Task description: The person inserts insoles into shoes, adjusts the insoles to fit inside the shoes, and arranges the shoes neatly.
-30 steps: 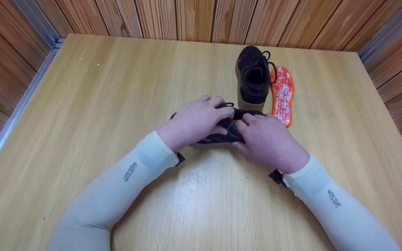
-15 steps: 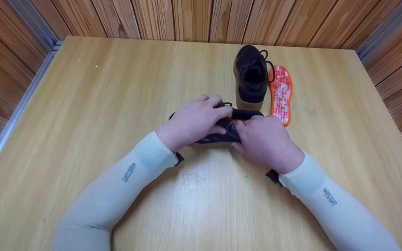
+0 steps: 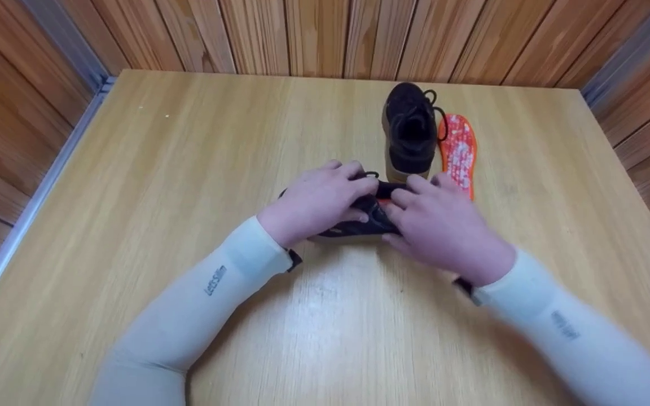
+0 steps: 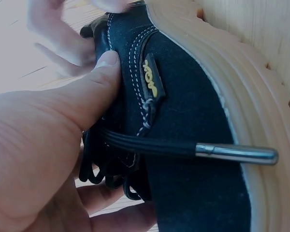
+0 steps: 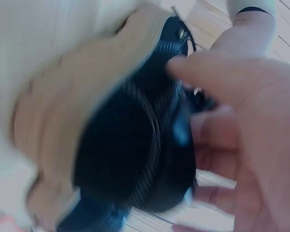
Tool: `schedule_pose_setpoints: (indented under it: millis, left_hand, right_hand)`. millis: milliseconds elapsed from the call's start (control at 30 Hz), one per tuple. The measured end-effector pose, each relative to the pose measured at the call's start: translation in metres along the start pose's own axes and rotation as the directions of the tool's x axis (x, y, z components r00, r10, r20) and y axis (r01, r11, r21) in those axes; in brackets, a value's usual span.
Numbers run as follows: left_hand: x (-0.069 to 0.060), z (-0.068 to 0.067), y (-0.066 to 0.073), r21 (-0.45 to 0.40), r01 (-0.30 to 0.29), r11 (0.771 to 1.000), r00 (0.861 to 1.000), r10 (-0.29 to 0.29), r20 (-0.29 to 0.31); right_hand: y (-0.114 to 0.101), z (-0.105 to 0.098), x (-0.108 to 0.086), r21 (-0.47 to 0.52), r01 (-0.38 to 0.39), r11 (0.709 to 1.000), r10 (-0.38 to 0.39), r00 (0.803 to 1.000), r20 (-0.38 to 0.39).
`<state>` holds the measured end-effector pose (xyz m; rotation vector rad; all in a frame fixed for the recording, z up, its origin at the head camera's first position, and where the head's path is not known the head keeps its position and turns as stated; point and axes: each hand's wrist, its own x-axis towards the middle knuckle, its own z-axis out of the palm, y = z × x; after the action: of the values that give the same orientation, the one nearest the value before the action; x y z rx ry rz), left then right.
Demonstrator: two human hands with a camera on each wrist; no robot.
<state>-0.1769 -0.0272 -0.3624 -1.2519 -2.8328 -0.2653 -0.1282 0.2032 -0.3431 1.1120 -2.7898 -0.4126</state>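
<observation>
A dark lace-up shoe [image 3: 359,225] with a tan sole lies sideways on the table, toe to the left. My left hand [image 3: 322,197] grips its front part. In the left wrist view the thumb [image 4: 104,72] presses the stitched side near a yellow-marked tab, with fingers on the far side by the laces. A sliver of orange-red shows inside the shoe's opening. My right hand [image 3: 432,220] is over the heel end, fingers loosely bent and spread. Blurred in the right wrist view, the thumb [image 5: 183,67] lies against or just beside the shoe's side; contact is unclear.
Behind stands a second dark shoe [image 3: 412,132], toe toward the wall, its lace looping right. Beside it lies an orange-edged insole [image 3: 459,149] with a red-and-white pattern, its near end partly behind my right hand. Plank walls border the wooden table [image 3: 302,332].
My right hand has loosened and shifted slightly right, its fingers spreading over the shoe's opening, and more orange shows inside. The left hand keeps its grip. The whole view has tilted slightly.
</observation>
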Motion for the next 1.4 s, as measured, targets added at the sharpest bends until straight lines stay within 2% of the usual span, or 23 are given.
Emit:
schedule_pose_setpoints:
  millis: [133,233,333,500,633,800,900,1033,1100,1133,1333,1400]
  left_hand:
    - [0.003,-0.002,0.001,0.013,0.005,1.000,1.000,-0.005,0.010]
    - [0.001,-0.002,0.001,0.004,0.018,1.000,1.000,-0.019,0.016]
    - [0.000,0.000,0.001,-0.011,0.025,1.000,1.000,-0.025,0.019]
    - [0.004,0.000,0.003,-0.021,0.028,0.999,0.999,-0.028,0.023]
    - [0.007,-0.001,0.005,-0.022,0.019,1.000,0.999,-0.019,0.038]
    - [0.005,-0.001,0.004,-0.021,0.019,1.000,0.999,-0.018,0.051]
    - [0.003,-0.001,0.002,-0.014,0.024,1.000,0.999,-0.024,0.045]
    - [0.003,-0.001,0.002,-0.027,0.019,0.999,0.999,-0.018,0.029]
    - [0.003,-0.001,0.003,-0.038,0.016,0.999,0.999,-0.015,0.029]
    - [0.003,0.000,0.003,-0.038,0.017,0.999,0.999,-0.016,0.033]
    - [0.000,0.001,0.002,-0.013,0.027,1.000,0.999,-0.027,0.034]
    - [-0.001,0.003,0.001,-0.013,0.026,1.000,0.999,-0.026,0.033]
  right_hand:
    - [0.016,-0.014,0.006,-0.052,0.098,0.994,-0.095,0.993,0.069]
    - [0.021,-0.019,0.014,-0.075,0.138,0.988,-0.127,0.982,0.139]
    - [0.020,-0.023,0.018,-0.059,0.096,0.994,-0.079,0.969,0.236]
    - [0.021,-0.026,0.019,0.011,-0.033,0.999,0.026,0.920,0.390]
    - [0.024,-0.024,0.020,0.035,-0.044,0.998,0.024,0.899,0.438]
    - [0.025,-0.031,0.025,0.031,0.006,1.000,-0.020,0.882,0.470]
    - [0.027,-0.038,0.030,0.067,-0.001,0.998,-0.034,0.856,0.517]
    - [0.033,-0.040,0.033,0.138,-0.081,0.987,-0.013,0.819,0.573]
    - [0.034,-0.039,0.033,0.144,-0.090,0.986,-0.009,0.819,0.573]
    - [0.032,-0.039,0.032,0.146,-0.089,0.985,-0.009,0.826,0.564]
    - [0.023,-0.028,0.025,0.182,-0.050,0.982,-0.027,0.917,0.398]
    - [0.022,-0.023,0.025,0.217,-0.069,0.974,-0.018,0.928,0.373]
